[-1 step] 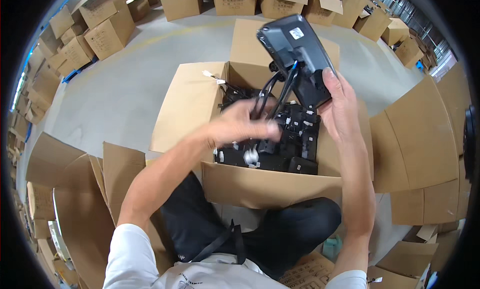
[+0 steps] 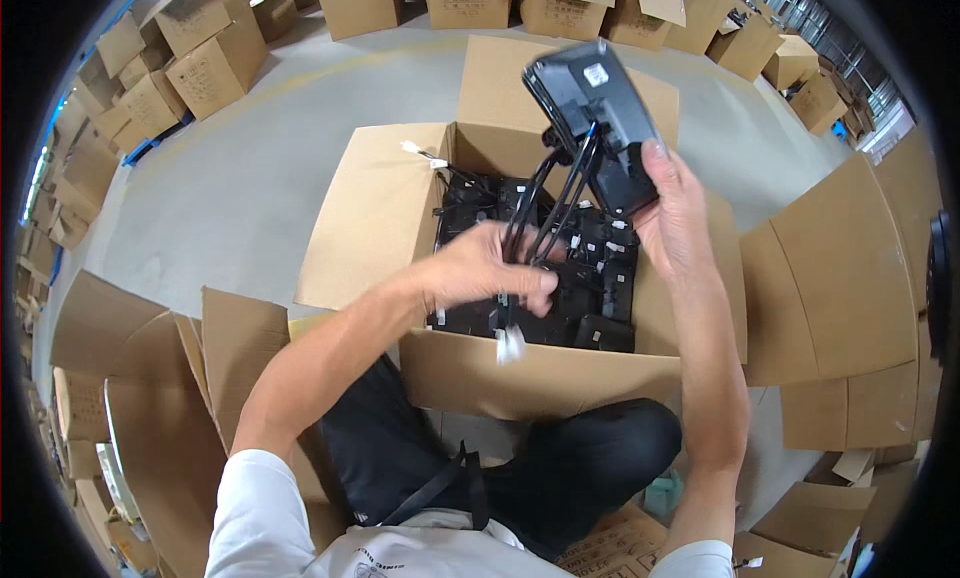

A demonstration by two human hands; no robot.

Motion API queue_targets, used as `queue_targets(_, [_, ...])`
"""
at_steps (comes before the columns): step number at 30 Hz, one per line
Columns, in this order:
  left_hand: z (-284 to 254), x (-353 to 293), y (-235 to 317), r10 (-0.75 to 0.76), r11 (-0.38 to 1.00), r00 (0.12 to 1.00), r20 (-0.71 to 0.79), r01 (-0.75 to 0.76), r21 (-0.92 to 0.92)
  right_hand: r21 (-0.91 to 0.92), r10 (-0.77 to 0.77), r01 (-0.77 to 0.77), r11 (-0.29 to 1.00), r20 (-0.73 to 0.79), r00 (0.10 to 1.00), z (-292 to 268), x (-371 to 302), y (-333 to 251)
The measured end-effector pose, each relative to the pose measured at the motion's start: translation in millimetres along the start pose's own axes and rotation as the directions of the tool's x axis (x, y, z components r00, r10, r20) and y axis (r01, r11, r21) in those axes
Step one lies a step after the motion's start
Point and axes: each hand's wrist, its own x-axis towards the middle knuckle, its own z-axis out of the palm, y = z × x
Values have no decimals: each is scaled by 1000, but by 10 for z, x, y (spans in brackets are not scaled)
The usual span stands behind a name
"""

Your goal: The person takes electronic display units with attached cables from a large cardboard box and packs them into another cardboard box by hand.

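A black, flat electronic unit (image 2: 628, 96) with a small white label is tilted up above the open cardboard box (image 2: 540, 378). My right hand (image 2: 672, 203) grips its lower right end, thumb on the facing side. Black cables (image 2: 543, 200) hang from the unit's middle down to my left hand (image 2: 490, 266), whose fingers are curled round them. Below that hand dangles a white connector (image 2: 510, 345), smeared by motion, in front of the box's near wall. Several similar black units (image 2: 590, 278), bearing small white labels, lie packed inside the box.
Loose white connectors (image 2: 425, 156) stick out at the box's left flap. Opened cartons stand close on the left (image 2: 180, 448) and right (image 2: 840, 288). Stacked cardboard boxes (image 2: 215, 68) line the far floor. My crossed legs (image 2: 600, 448) are right against the box's near side.
The unit and my right hand have lowered slightly. My left hand has shifted a little with the cables, and the white connector has swung down over the box's near edge.
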Motion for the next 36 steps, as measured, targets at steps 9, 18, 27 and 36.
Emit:
queue_targets(9, [-902,448,-347,-36,824,893,-450,-228,-519,278,540,-471,837,-283,793,-1501,571,2190])
queue_targets(18, [-945,398,-358,-179,950,810,-558,-5,-313,224,603,-559,798,-305,737,-1741,837,3102])
queue_targets(27, [-793,277,-274,-98,990,861,-499,31,-140,147,647,-643,752,-349,678,-1582,994,3185])
queue_targets(36, [-826,-467,-299,22,1000,733,-680,-15,16,-628,461,-679,382,-507,728,-1262,774,2935])
